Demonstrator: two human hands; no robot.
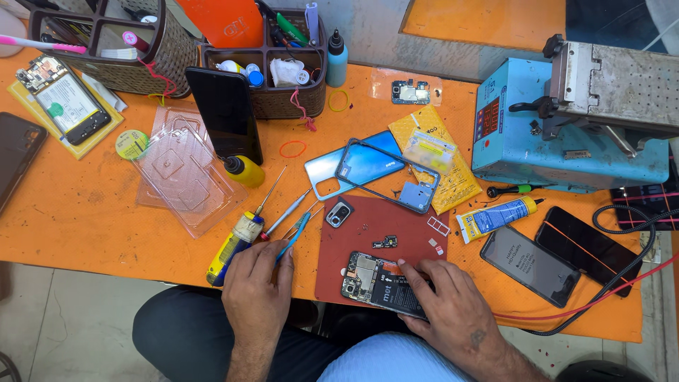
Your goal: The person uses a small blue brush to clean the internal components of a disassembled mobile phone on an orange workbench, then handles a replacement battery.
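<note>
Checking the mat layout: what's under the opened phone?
The opened phone lies on a dark red mat over the orange table. The right hand covers its lower right, so that part is hidden.

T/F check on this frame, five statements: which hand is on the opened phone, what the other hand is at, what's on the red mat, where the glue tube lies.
1. The right hand rests on the opened phone. True.
2. The left hand grips the yellow squeeze bottle. False: it is at the blue tweezers, and the bottle stands apart from it.
3. The opened phone lies on the dark red mat. True.
4. The glue tube lies inside the brown organiser basket. False: it lies on the orange table, right of the mat.
5. The camera module sits at the mat's upper left corner. True.
</note>
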